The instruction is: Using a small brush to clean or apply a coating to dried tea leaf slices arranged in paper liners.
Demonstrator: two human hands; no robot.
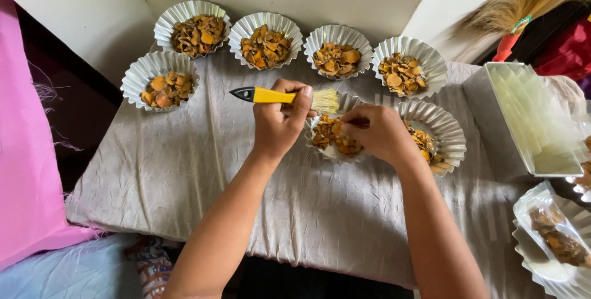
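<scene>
Forearms reach out from us over a creased grey cloth (pixel 184 170). Our left hand (pixel 278 120) is clamped around a yellow-handled brush (pixel 286 96), bristles turned right and held clear above the work. Our right hand (pixel 377 133) pinches at orange dried slices in a fluted foil cup (pixel 327 142), fingers closed on something we cannot make out. Five filled cups (pixel 266 43) line the cloth's far edge, set apart from the cup in hand.

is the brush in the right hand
No, the yellow-handled brush is gripped by the left hand; the right hand reaches into a foil cup of dried slices.
</scene>
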